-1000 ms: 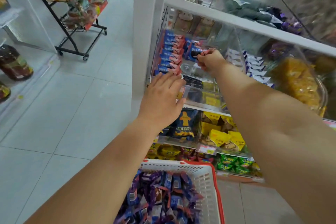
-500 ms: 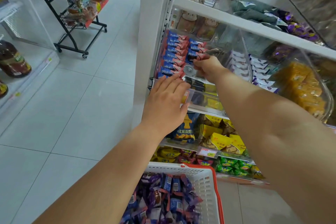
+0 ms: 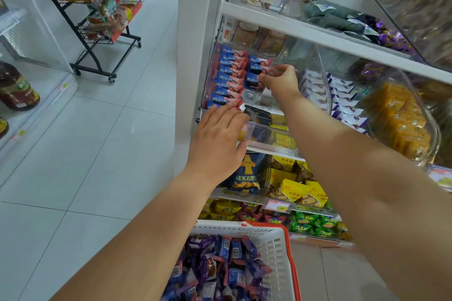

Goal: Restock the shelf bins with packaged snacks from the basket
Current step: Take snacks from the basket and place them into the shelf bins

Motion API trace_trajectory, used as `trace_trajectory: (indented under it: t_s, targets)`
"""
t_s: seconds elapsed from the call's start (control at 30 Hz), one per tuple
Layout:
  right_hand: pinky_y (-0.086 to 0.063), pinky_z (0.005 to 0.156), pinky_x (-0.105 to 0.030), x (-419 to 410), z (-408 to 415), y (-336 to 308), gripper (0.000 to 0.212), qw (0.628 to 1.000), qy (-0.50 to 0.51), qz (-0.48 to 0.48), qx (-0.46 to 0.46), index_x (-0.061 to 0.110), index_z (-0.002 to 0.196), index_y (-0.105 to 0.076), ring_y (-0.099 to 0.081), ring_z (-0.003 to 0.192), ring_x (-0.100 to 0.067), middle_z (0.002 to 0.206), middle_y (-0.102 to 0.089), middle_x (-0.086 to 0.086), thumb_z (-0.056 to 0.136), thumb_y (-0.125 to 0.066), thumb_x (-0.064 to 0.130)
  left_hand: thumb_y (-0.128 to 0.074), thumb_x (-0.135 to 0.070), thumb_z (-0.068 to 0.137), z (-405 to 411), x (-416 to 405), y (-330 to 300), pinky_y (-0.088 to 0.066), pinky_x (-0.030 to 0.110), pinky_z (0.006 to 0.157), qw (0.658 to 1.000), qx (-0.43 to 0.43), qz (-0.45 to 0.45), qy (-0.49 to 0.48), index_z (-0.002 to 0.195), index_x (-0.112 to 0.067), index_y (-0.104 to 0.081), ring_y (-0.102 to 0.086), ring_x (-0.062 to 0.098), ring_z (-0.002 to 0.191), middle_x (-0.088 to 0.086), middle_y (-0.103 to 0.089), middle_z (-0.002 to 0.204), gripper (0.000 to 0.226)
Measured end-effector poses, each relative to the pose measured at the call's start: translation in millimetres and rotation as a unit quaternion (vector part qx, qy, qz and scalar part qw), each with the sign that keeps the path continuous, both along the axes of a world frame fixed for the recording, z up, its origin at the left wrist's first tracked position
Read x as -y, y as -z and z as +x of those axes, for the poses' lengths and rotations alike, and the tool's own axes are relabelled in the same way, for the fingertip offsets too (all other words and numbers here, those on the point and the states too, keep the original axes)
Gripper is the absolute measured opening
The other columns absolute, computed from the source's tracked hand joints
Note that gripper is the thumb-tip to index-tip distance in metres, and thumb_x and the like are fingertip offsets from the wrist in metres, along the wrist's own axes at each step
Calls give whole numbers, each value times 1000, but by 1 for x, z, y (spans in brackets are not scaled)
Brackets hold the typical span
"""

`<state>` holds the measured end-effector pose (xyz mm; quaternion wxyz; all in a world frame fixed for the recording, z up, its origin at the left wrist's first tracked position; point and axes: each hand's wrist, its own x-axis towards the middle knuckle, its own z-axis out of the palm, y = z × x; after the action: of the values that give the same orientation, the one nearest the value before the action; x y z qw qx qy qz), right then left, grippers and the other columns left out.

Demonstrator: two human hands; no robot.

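A clear shelf bin (image 3: pixel 288 56) holds two rows of blue-and-pink snack packs (image 3: pixel 227 76). My right hand (image 3: pixel 281 80) reaches into the bin, and its fingers pinch the front pack of the right-hand row (image 3: pixel 253 79). With its fingers straight, my left hand (image 3: pixel 217 139) rests flat against the bin's front lip, below the left row. A white basket with a red rim (image 3: pixel 281 244) sits low in front of me, full of several purple and blue wrapped snacks (image 3: pixel 220 266).
Neighbouring bins hold white-purple packs (image 3: pixel 342 95) and orange snacks (image 3: pixel 398 120). Lower shelves carry yellow packs (image 3: pixel 296 188) and green packs (image 3: pixel 313 225). A black wheeled rack (image 3: pixel 97 19) stands across the tiled aisle. Bottles (image 3: pixel 14 88) sit on a shelf at the left.
My right hand has stayed at the right-hand row of packs, shifting slightly as it sets a pack in place. My left hand has not moved from the bin's front.
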<state>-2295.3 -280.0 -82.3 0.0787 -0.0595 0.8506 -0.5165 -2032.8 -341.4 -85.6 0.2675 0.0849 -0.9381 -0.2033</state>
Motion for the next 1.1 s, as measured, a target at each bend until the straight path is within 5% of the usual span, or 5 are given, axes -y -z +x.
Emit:
trace_trajectory:
  t_s: [0.23, 0.67, 0.77, 0.9, 1.1]
  targets:
    - [-53, 65, -30, -9, 13, -5, 65, 995, -19, 6, 98, 12, 130, -43, -65, 99, -26, 117, -58, -10, 77, -80, 8, -54, -37, 94, 0, -1, -1, -14, 33, 117, 1000, 13, -5, -1, 129, -18, -58, -44, 20, 134, 1, -60, 133, 40]
    - [-52, 88, -31, 5, -8, -14, 13, 997, 24, 59, -32, 9, 97, -64, -59, 95, -19, 99, -61, -4, 86, -65, 2, -65, -33, 90, 1, 1, -3, -15, 34, 117, 999, 35, -18, -5, 131, -20, -56, -43, 21, 135, 1, -58, 135, 44]
    - [-56, 70, -23, 8, -12, -17, 16, 998, 37, 17, 37, 12, 77, -59, -62, 78, -16, 95, -66, -8, 89, -61, 1, -66, -32, 89, 0, 2, -2, -18, 35, 116, 999, 33, -20, -9, 130, -19, -57, -45, 21, 133, 2, -59, 134, 44]
    - [-42, 37, -14, -2, -3, -14, 21, 983, 53, -101, 146, 4, 113, -58, -63, 44, -5, 68, -70, -3, 97, -59, 16, -66, -32, 89, 0, 1, -1, -19, 35, 116, 999, 31, -24, -8, 130, -19, -58, -46, 22, 133, 2, -59, 134, 44]
    - [-52, 56, -26, -1, 9, -3, 33, 987, -3, -60, 148, 9, 108, -53, -67, 72, -17, 85, -65, -6, 83, -75, 6, -68, -32, 87, 0, 1, 0, -16, 33, 115, 999, 26, -25, -10, 129, -19, -58, -47, 22, 132, 2, -60, 133, 45]
